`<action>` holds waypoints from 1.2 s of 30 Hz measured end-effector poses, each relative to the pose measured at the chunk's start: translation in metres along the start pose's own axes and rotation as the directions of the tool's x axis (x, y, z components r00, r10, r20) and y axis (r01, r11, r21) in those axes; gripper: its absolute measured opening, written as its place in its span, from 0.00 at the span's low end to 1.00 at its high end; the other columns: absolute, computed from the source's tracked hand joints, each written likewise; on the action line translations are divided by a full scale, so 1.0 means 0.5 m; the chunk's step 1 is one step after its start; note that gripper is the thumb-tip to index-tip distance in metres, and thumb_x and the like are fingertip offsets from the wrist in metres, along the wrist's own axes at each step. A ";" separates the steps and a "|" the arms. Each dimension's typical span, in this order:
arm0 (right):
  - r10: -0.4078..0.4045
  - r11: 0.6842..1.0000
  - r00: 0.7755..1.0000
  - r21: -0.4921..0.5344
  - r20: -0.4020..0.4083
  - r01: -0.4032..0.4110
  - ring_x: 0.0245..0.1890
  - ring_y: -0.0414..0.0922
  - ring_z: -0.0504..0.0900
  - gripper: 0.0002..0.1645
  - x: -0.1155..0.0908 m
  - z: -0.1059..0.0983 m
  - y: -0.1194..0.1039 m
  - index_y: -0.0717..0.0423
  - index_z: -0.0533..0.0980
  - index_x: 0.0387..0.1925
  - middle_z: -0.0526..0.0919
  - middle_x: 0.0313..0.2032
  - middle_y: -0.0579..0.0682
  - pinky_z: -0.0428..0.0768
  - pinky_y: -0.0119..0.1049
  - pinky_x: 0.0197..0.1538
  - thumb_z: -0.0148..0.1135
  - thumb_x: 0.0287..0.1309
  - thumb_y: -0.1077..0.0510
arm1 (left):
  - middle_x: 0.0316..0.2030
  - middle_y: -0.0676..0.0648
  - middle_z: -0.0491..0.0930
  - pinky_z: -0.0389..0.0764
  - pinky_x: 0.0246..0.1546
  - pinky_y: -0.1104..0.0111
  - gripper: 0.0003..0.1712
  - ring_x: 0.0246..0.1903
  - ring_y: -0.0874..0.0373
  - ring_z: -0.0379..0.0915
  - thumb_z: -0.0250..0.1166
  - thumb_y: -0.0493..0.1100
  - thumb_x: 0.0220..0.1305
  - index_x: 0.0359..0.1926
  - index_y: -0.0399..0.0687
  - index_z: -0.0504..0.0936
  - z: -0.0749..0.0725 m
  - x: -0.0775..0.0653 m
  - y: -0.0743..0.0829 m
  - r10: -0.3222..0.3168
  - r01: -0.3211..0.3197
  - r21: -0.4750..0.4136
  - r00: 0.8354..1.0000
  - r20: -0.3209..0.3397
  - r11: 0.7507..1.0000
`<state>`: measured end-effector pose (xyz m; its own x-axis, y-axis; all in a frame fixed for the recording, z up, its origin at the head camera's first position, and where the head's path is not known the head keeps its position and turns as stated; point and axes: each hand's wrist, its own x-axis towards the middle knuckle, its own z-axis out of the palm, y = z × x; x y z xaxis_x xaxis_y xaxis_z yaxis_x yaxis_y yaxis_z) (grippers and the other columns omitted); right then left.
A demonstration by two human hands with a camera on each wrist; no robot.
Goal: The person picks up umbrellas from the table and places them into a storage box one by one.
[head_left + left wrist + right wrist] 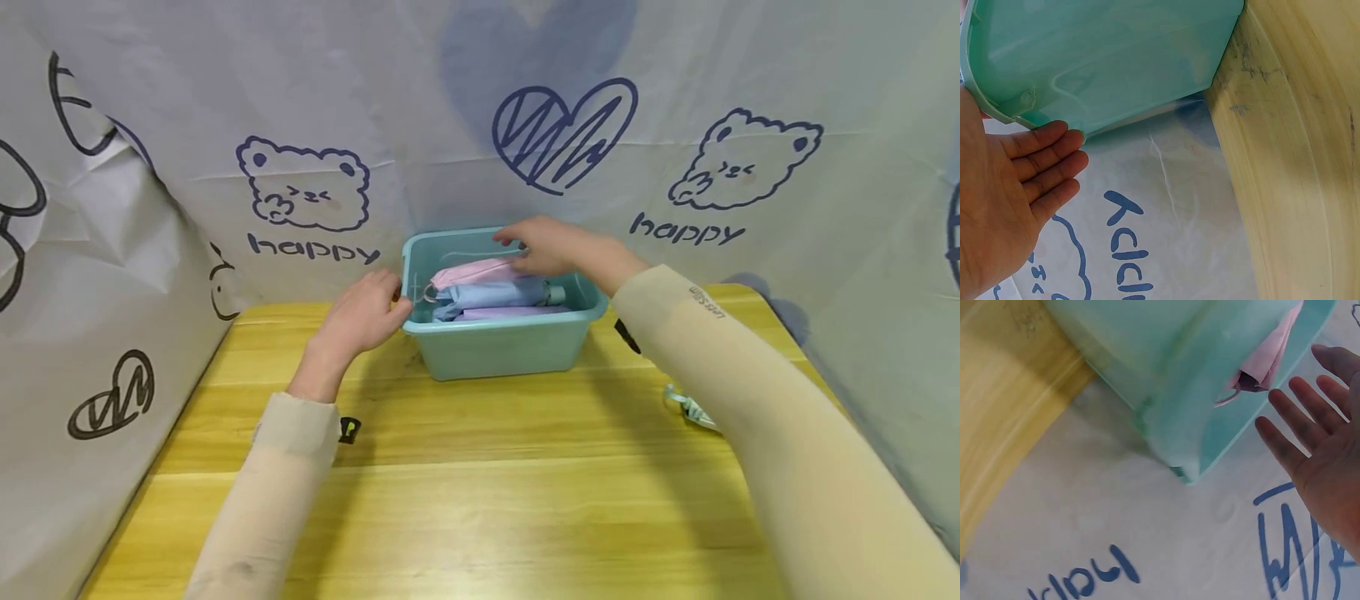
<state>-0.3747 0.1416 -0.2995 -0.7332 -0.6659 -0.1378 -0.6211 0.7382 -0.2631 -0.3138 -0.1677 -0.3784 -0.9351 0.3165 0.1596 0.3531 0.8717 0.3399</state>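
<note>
A mint-green plastic basin [495, 354] stands at the far end of the table against the cloth. Inside lie a folded pink umbrella [474, 272], a folded blue umbrella [495, 294] with a pale green handle, and a purple folded item [513, 312] at the near wall. My left hand [367, 312] is at the basin's left end; in the left wrist view its fairly straight fingers [1054, 156] lie by the outer wall and rim. My right hand [555, 246] reaches over the basin's back right, fingers spread and holding nothing, near the pink umbrella's right end.
A wooden table [465, 500] lies under the basin. White cloth [435, 142] with bear and heart drawings hangs behind and along both sides. A small pale green item [697, 414] sits on the right of the table, partly hidden by the right sleeve.
</note>
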 end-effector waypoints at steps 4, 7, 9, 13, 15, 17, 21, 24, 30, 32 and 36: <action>-0.016 1.000 0.994 0.008 -0.109 0.017 0.70 0.58 0.71 0.33 -0.036 0.016 0.007 0.61 0.65 0.75 0.70 0.72 0.59 0.67 0.53 0.73 0.58 0.74 0.56 | 0.45 0.43 0.78 0.76 0.45 0.54 0.19 0.43 0.47 0.71 0.52 0.49 0.68 0.46 0.39 0.79 -0.001 -0.003 -0.002 -0.002 0.002 -0.002 1.000 -0.005 1.000; -0.028 1.000 0.981 0.004 -0.190 0.029 0.72 0.58 0.69 0.32 -0.062 0.031 0.016 0.60 0.67 0.74 0.70 0.72 0.59 0.65 0.54 0.74 0.58 0.75 0.54 | 0.45 0.43 0.78 0.77 0.45 0.54 0.19 0.43 0.48 0.71 0.52 0.49 0.68 0.46 0.40 0.79 0.000 -0.004 -0.002 0.001 -0.001 -0.007 1.000 -0.008 1.000; -0.038 0.999 0.969 0.009 -0.243 0.041 0.73 0.58 0.67 0.32 -0.078 0.041 0.022 0.61 0.67 0.74 0.70 0.72 0.59 0.63 0.55 0.75 0.58 0.75 0.53 | 0.45 0.43 0.78 0.77 0.45 0.54 0.19 0.43 0.48 0.71 0.52 0.49 0.67 0.46 0.40 0.79 0.000 -0.004 -0.002 0.001 -0.002 -0.012 1.000 -0.010 1.000; -0.014 0.997 0.941 0.061 -0.337 0.036 0.74 0.58 0.65 0.34 -0.113 0.059 0.032 0.59 0.67 0.75 0.70 0.73 0.58 0.61 0.55 0.76 0.59 0.74 0.51 | 0.46 0.43 0.78 0.77 0.45 0.54 0.19 0.43 0.47 0.71 0.52 0.49 0.67 0.47 0.39 0.79 0.001 -0.006 -0.002 0.000 0.000 -0.021 1.000 -0.011 1.000; 0.006 0.995 0.924 0.094 -0.381 0.032 0.75 0.58 0.64 0.34 -0.131 0.068 0.037 0.58 0.67 0.75 0.69 0.73 0.58 0.60 0.56 0.76 0.61 0.73 0.52 | 0.47 0.43 0.78 0.77 0.46 0.53 0.20 0.44 0.47 0.71 0.52 0.49 0.67 0.48 0.39 0.79 0.001 -0.007 -0.002 0.000 0.000 -0.021 1.000 -0.009 1.000; 0.024 0.993 0.907 0.117 -0.421 0.029 0.75 0.59 0.63 0.35 -0.151 0.078 0.044 0.57 0.67 0.75 0.69 0.74 0.58 0.60 0.57 0.76 0.62 0.72 0.53 | 0.47 0.42 0.78 0.77 0.46 0.53 0.20 0.44 0.47 0.71 0.52 0.49 0.67 0.48 0.38 0.79 0.001 -0.007 -0.002 0.001 -0.001 -0.021 1.000 -0.012 1.000; 0.049 0.991 0.874 0.136 -0.484 0.019 0.75 0.61 0.63 0.35 -0.188 0.101 0.061 0.56 0.67 0.74 0.68 0.73 0.61 0.61 0.60 0.75 0.64 0.70 0.55 | 0.47 0.42 0.78 0.77 0.46 0.53 0.20 0.44 0.47 0.71 0.52 0.49 0.67 0.48 0.39 0.79 0.003 -0.006 -0.002 0.004 -0.005 -0.021 1.000 -0.016 1.000; 0.073 0.991 0.859 0.133 -0.507 -0.006 0.74 0.62 0.64 0.34 -0.216 0.119 0.074 0.56 0.68 0.74 0.69 0.73 0.61 0.62 0.62 0.74 0.65 0.70 0.56 | 0.46 0.43 0.78 0.76 0.45 0.54 0.20 0.43 0.47 0.71 0.52 0.49 0.67 0.47 0.39 0.79 0.003 -0.006 -0.003 0.008 -0.009 -0.020 1.000 -0.020 1.000; 0.115 0.990 0.841 0.132 -0.528 -0.053 0.72 0.63 0.68 0.34 -0.275 0.146 0.094 0.57 0.68 0.74 0.70 0.72 0.61 0.66 0.65 0.70 0.65 0.70 0.57 | 0.45 0.43 0.78 0.76 0.44 0.54 0.18 0.42 0.48 0.71 0.52 0.49 0.67 0.45 0.40 0.79 0.003 -0.006 -0.002 0.010 -0.011 -0.022 1.000 -0.027 1.000; 0.123 0.990 0.839 0.127 -0.530 -0.064 0.72 0.63 0.67 0.34 -0.293 0.153 0.099 0.57 0.67 0.74 0.70 0.72 0.61 0.66 0.65 0.70 0.64 0.70 0.57 | 0.45 0.43 0.78 0.76 0.45 0.54 0.18 0.43 0.48 0.71 0.52 0.49 0.67 0.45 0.40 0.79 0.003 -0.007 -0.002 0.009 -0.010 -0.023 1.000 -0.027 1.000; 0.138 0.989 0.840 0.119 -0.524 -0.088 0.72 0.63 0.67 0.35 -0.327 0.166 0.106 0.57 0.66 0.75 0.70 0.72 0.61 0.66 0.65 0.70 0.64 0.71 0.57 | 0.46 0.43 0.78 0.76 0.45 0.54 0.18 0.43 0.47 0.71 0.52 0.49 0.67 0.45 0.40 0.79 0.003 -0.007 -0.002 0.007 -0.007 -0.027 1.000 -0.027 1.000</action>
<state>-0.2646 0.2807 -0.3701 -0.8470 -0.4012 0.3487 -0.5165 0.7760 -0.3619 -0.3110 -0.1691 -0.3806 -0.9315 0.3120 0.1868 0.3606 0.8590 0.3634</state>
